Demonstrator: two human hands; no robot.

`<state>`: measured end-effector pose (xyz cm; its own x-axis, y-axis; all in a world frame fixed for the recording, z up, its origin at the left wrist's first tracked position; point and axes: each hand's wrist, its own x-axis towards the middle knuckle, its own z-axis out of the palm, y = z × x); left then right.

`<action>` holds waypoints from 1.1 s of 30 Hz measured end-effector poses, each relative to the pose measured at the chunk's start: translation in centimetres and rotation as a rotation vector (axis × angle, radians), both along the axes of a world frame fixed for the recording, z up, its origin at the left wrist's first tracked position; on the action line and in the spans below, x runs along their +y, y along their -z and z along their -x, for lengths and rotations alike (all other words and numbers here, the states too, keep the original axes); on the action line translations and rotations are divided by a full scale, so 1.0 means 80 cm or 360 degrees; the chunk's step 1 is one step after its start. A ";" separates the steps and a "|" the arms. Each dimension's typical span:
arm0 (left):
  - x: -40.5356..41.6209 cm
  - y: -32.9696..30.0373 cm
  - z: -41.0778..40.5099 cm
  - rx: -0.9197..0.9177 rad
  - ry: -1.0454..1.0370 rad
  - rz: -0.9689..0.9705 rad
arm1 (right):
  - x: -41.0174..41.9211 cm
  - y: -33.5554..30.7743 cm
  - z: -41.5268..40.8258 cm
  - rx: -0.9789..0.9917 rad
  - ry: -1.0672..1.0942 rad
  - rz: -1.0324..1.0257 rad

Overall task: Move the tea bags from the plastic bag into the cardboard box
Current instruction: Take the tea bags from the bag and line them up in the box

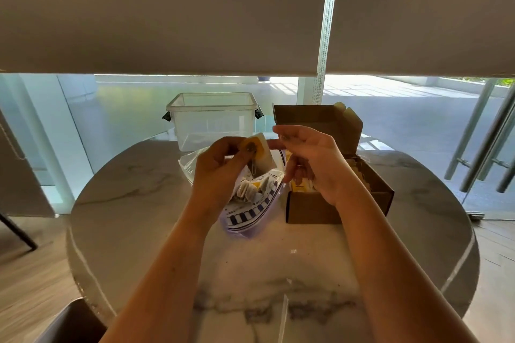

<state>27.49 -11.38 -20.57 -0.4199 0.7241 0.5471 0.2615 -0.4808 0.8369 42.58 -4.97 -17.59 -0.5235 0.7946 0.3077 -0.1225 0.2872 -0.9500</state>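
Table: a round white marble table (139,220) carries everything, with both hands working above its middle.
Left hand: the left hand (220,172) is raised over the clear plastic zip bag with blue stripes (250,217), fingers pinched shut on one pale tea bag with a yellow paper tag (257,154).
Right hand: the right hand (312,164) hangs just beside it, fingers loosely spread and gripping nothing I can make out, though a thread may run between them.
Remaining tea bags: a small heap (250,189) lies in the zip bag's mouth, below the left hand.
Cardboard box: the open brown cardboard box (315,209) stands right of the zip bag, partly under the right hand, some yellow-tagged tea bags inside.
Key relation: the held tea bag tilts with its long axis toward the box; the right hand is nearer the box, so a handover looks likely.
Behind: an empty clear plastic tub (211,120).
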 end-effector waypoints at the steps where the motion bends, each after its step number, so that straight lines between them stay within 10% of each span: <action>1: 0.000 -0.001 -0.002 0.0031 0.0007 0.0030 | 0.001 0.000 -0.002 -0.0056 0.0036 -0.0088; 8: 0.002 0.002 -0.011 0.0374 -0.0030 0.0218 | 0.006 -0.001 -0.011 -0.0348 0.0139 -0.0274; 13: 0.007 0.010 -0.012 0.0736 -0.0128 0.0232 | 0.047 -0.003 -0.047 -0.0010 0.0667 -0.0111; 18: 0.011 0.018 -0.016 0.1226 -0.0235 0.0217 | 0.105 0.022 -0.081 -0.0769 0.1332 -0.0435; 33: 0.005 0.009 0.004 0.0880 -0.0425 -0.0021 | 0.142 0.037 -0.047 -0.1327 0.1122 -0.0202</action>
